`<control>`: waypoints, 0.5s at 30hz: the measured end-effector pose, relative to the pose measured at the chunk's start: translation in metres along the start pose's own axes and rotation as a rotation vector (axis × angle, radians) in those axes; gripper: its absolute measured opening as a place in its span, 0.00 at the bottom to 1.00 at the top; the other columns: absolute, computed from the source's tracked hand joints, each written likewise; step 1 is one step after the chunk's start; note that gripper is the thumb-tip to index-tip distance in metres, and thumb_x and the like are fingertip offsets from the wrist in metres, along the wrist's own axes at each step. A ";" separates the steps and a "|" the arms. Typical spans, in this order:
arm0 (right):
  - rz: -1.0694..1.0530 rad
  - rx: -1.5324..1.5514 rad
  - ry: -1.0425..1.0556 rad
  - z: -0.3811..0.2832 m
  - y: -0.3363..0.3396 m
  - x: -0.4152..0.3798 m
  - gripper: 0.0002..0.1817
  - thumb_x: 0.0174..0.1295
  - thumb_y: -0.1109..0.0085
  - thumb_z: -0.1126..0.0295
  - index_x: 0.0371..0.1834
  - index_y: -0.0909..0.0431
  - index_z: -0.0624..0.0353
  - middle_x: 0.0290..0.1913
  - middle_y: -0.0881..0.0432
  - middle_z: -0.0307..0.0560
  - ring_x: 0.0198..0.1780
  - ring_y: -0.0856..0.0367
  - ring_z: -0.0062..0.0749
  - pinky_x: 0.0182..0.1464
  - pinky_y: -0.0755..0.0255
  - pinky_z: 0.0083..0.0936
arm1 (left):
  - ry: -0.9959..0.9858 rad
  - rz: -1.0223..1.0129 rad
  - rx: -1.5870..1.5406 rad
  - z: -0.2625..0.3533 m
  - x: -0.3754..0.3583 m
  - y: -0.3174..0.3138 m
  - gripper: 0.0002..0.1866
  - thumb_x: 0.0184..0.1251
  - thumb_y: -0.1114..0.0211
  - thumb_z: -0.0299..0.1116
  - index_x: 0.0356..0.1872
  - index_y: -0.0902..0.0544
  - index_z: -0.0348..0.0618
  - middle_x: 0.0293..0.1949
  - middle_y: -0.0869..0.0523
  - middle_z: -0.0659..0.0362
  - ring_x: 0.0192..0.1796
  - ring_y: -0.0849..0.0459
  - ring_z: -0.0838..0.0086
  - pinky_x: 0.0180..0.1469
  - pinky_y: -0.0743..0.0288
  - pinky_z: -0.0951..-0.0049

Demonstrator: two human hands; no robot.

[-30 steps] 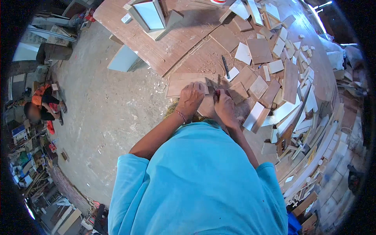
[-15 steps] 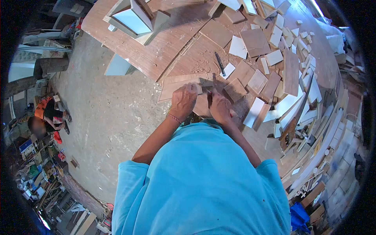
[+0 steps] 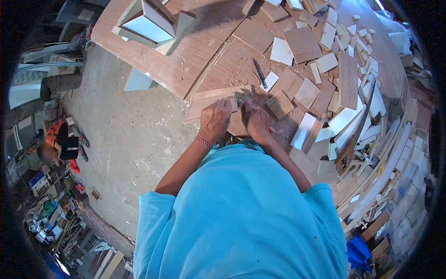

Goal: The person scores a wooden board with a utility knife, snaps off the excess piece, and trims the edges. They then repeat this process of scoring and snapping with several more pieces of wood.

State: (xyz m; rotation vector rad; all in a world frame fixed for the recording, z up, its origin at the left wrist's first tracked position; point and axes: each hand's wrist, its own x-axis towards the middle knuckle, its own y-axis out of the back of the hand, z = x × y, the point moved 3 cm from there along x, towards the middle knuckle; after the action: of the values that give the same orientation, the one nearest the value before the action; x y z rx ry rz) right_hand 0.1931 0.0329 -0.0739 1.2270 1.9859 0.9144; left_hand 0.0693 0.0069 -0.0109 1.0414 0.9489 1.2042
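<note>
My left hand (image 3: 215, 122), with a red and white cord at the wrist, is closed on the near edge of a thin wooden board (image 3: 200, 106) at the table's front edge. Just right of it my right hand (image 3: 256, 122) has its fingers curled round a dark tool (image 3: 251, 94), mostly hidden by the fingers. The tool's tip points away from me, near a small dark piece between the hands. A black marker-like tool (image 3: 259, 72) lies beyond my right hand, beside a small white piece (image 3: 270, 81).
Many wood and white offcuts (image 3: 302, 44) are piled at the right. An angled wooden frame (image 3: 153, 28) stands on the table (image 3: 186, 65) at the upper left. Shavings lie about. A person (image 3: 60, 142) crouches far left on the floor.
My right hand has shifted slightly left and away from me with the tool, closer to my left hand. The view has shifted a little.
</note>
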 end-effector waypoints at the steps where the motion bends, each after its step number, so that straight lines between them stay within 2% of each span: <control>1: 0.002 -0.013 -0.008 0.000 0.000 0.000 0.08 0.57 0.54 0.66 0.28 0.34 0.59 0.22 0.25 0.57 0.26 0.24 0.53 0.26 0.35 0.44 | -0.004 -0.003 -0.001 -0.001 -0.001 -0.001 0.06 0.44 0.45 0.25 0.27 0.27 0.38 0.25 0.24 0.52 0.29 0.21 0.65 0.26 0.26 0.69; 5: -0.017 0.047 -0.013 0.010 -0.013 0.000 0.09 0.57 0.58 0.68 0.34 0.31 0.60 0.28 0.23 0.57 0.30 0.24 0.51 0.30 0.33 0.44 | -0.047 0.018 0.002 -0.002 -0.002 -0.001 0.10 0.43 0.44 0.26 0.30 0.26 0.35 0.25 0.22 0.51 0.27 0.21 0.64 0.24 0.27 0.69; 7: -0.181 -0.034 -0.126 0.001 -0.007 0.004 0.10 0.58 0.58 0.67 0.40 0.31 0.58 0.31 0.23 0.57 0.34 0.24 0.50 0.33 0.33 0.45 | -0.045 0.011 0.010 -0.001 -0.002 -0.002 0.11 0.42 0.44 0.26 0.31 0.25 0.35 0.25 0.22 0.51 0.27 0.20 0.64 0.24 0.27 0.69; 8: -0.176 -0.030 -0.128 0.003 -0.009 0.004 0.10 0.58 0.58 0.67 0.40 0.31 0.58 0.31 0.23 0.57 0.34 0.24 0.50 0.33 0.33 0.45 | -0.047 0.040 0.011 -0.002 -0.002 -0.003 0.12 0.42 0.43 0.27 0.32 0.25 0.35 0.26 0.21 0.51 0.27 0.20 0.64 0.24 0.26 0.69; 10: -0.006 -0.003 -0.069 0.006 -0.016 0.005 0.11 0.57 0.57 0.67 0.41 0.31 0.57 0.29 0.23 0.56 0.33 0.23 0.50 0.31 0.32 0.45 | -0.052 0.071 0.019 -0.003 -0.001 -0.003 0.12 0.42 0.43 0.27 0.32 0.25 0.35 0.26 0.21 0.51 0.28 0.20 0.64 0.24 0.26 0.69; 13: 0.051 -0.053 0.013 0.008 -0.022 0.004 0.11 0.57 0.57 0.68 0.39 0.32 0.60 0.25 0.23 0.56 0.29 0.22 0.49 0.28 0.32 0.45 | -0.059 0.069 0.044 -0.001 -0.003 -0.003 0.12 0.42 0.43 0.27 0.32 0.25 0.35 0.27 0.21 0.51 0.28 0.20 0.64 0.24 0.26 0.70; 15: 0.000 -0.051 -0.042 0.004 -0.020 0.008 0.11 0.56 0.57 0.68 0.38 0.31 0.62 0.24 0.24 0.56 0.29 0.22 0.50 0.28 0.32 0.46 | -0.055 0.064 0.052 0.000 -0.002 -0.002 0.10 0.43 0.44 0.26 0.31 0.25 0.36 0.26 0.21 0.51 0.28 0.20 0.65 0.24 0.27 0.70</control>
State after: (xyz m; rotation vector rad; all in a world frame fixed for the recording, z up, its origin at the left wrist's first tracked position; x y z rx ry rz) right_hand 0.1835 0.0348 -0.0932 1.2074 1.9184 0.9268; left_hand 0.0697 0.0048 -0.0128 1.1483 0.9138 1.2029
